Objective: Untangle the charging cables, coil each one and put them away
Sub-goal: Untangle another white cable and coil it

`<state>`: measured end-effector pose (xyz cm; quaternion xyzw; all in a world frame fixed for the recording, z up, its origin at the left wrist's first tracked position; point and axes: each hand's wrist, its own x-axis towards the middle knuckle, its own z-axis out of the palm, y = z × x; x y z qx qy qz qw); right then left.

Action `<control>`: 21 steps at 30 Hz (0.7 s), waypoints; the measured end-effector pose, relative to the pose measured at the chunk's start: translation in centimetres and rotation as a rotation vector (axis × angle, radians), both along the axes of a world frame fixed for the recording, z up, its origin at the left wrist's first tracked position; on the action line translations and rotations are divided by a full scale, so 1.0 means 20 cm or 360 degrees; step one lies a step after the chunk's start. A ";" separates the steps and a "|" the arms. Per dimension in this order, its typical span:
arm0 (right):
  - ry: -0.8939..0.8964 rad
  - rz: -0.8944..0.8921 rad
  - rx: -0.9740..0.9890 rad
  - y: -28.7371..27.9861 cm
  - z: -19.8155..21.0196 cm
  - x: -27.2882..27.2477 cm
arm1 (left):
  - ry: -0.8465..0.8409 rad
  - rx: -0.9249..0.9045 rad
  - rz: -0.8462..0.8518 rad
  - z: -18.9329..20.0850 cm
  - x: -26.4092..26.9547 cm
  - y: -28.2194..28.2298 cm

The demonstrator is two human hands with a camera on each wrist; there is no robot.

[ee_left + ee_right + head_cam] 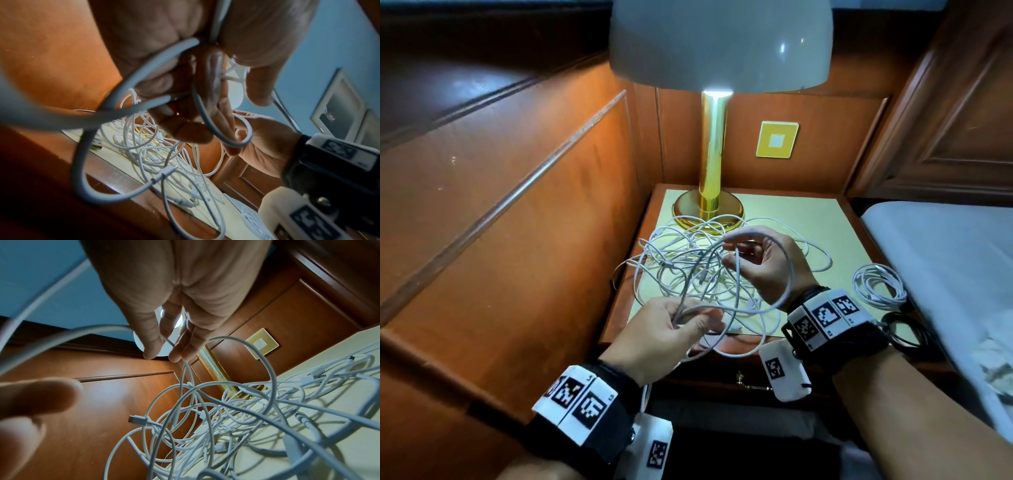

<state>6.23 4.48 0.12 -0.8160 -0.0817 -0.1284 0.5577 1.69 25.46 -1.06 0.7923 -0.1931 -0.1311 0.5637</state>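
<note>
A tangle of white charging cables (681, 263) lies on the nightstand's pale top (808, 219), in front of the lamp. My left hand (688, 322) grips a bunch of loops of one white cable (131, 78) just above the front edge. That cable's big loop (792, 270) runs over the back of my right hand (739, 253), which is raised over the tangle. In the right wrist view my right thumb and fingers (162, 352) pinch a thin strand. A loose USB-C plug (135, 419) sticks out of the tangle (246, 410).
A coiled white cable (878, 286) and a black coiled cable (909, 330) lie at the nightstand's right edge, beside the bed (945, 246). The lamp's gold base (709, 209) stands at the back, its shade (719, 44) overhead. Wood panelling closes in the left and back. A drawer handle (753, 385) sits below.
</note>
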 end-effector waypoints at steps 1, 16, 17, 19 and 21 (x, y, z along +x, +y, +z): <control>-0.0022 -0.0005 -0.0026 0.00 0.00 0.00 | -0.0001 0.0030 -0.0041 0.01 -0.01 0.00; -0.0386 -0.0005 -0.0132 0.01 -0.01 0.03 | 0.0484 -0.0666 -0.0153 0.02 0.00 -0.01; -0.0388 -0.0044 -0.0210 0.00 -0.02 0.04 | 0.0525 -0.0736 -0.0142 0.02 0.00 0.00; -0.0392 -0.0129 -0.0391 -0.02 -0.03 0.03 | 0.0613 -0.0923 -0.0107 0.04 0.01 0.01; -0.0375 -0.0185 -0.0587 -0.01 -0.03 0.02 | 0.0706 -0.1146 -0.0033 0.06 0.02 0.03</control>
